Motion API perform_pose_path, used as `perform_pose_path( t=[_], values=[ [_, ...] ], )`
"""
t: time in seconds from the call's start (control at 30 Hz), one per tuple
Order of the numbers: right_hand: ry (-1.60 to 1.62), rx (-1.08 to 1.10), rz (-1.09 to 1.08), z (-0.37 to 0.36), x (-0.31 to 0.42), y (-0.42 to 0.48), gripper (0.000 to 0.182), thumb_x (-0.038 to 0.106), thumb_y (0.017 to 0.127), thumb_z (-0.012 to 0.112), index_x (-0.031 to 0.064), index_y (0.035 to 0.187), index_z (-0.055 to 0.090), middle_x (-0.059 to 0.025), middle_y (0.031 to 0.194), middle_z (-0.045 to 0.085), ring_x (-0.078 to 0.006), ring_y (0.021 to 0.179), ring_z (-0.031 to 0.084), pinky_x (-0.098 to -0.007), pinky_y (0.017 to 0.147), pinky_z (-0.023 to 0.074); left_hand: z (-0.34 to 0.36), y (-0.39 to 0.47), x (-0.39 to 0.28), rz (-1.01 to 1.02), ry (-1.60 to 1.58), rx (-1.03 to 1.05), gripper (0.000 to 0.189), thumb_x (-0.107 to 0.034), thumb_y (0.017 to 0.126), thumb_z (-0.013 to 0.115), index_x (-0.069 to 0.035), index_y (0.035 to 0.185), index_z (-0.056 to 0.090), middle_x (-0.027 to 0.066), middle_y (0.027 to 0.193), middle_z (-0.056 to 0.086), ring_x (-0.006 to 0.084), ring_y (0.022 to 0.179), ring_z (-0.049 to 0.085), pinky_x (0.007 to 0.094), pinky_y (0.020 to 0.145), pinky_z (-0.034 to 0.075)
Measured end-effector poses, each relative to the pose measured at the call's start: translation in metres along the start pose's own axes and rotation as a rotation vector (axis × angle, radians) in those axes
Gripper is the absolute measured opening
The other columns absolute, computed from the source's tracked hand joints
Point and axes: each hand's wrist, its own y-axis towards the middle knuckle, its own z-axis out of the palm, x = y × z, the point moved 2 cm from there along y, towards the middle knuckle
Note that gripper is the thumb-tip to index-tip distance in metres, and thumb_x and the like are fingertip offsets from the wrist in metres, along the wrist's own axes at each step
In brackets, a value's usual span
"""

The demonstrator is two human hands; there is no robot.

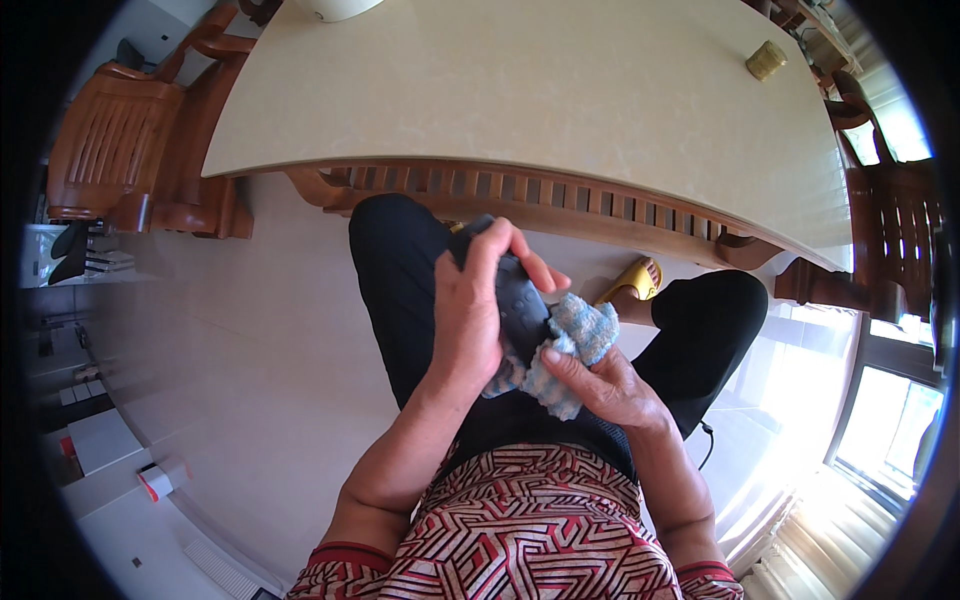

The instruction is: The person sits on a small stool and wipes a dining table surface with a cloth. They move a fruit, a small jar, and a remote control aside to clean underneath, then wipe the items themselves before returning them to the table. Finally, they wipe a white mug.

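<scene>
A dark remote control with small buttons lies slantwise above my lap, gripped around its upper part by my left hand. Against its lower end, my right hand presses a fluffy blue-and-white cloth, the thumb lying on top of the fabric. Part of the cloth hangs beneath the remote, between both hands. The fingers under the cloth are mostly hidden.
Ahead stands a pale stone-topped table with a slatted wooden shelf below. It bears a small tan cylinder and a white container. Wooden chairs flank it. My yellow slipper rests on the floor.
</scene>
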Motion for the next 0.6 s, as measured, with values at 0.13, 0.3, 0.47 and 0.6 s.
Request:
perform_pose_path(
  t=[0.13,0.3,0.47,0.6],
  values=[
    [0.103,-0.097,0.037,0.004,-0.007,0.01,0.032,0.035,0.088,0.042,0.006,0.095,0.053,0.0004,0.082,0.055,-0.0062,0.077,0.049,-0.0218,0.069,0.0417,0.004,-0.003,0.004,-0.054,0.011,0.082,0.027,-0.028,0.083,0.045,-0.005,0.068,0.046,0.0104,0.055,0.053,0.0234,0.066,0.059,0.0344,0.068,0.047],
    [0.143,-0.144,0.093,0.012,-0.014,0.01,0.031,0.036,0.086,0.046,0.007,0.093,0.055,0.0013,0.078,0.056,-0.0064,0.074,0.049,-0.0218,0.068,0.0406,0.001,0.001,0.003,-0.035,0.065,0.09,0.029,-0.029,0.083,0.045,-0.004,0.068,0.047,0.0122,0.057,0.055,0.0249,0.066,0.06,0.0343,0.068,0.047],
    [-0.046,0.0,0.17,-0.004,-0.012,-0.003,0.021,0.022,0.082,0.056,0.0087,0.098,0.054,0.0032,0.082,0.055,-0.0068,0.076,0.048,-0.0212,0.068,0.0394,-0.007,0.006,0.002,-0.014,0.036,0.038,0.028,-0.03,0.082,0.046,-0.005,0.068,0.047,0.011,0.056,0.053,0.0252,0.064,0.06,0.0337,0.067,0.046],
    [0.266,-0.153,0.115,-0.02,-0.017,-0.007,0.023,0.02,0.082,0.057,0.0073,0.101,0.053,0.0013,0.086,0.057,-0.0089,0.08,0.053,-0.0239,0.073,0.0431,-0.008,0.007,0.0,-0.028,0.025,0.004,0.028,-0.03,0.083,0.046,-0.006,0.068,0.047,0.0106,0.056,0.053,0.0253,0.064,0.06,0.0317,0.065,0.045]
  ],
)
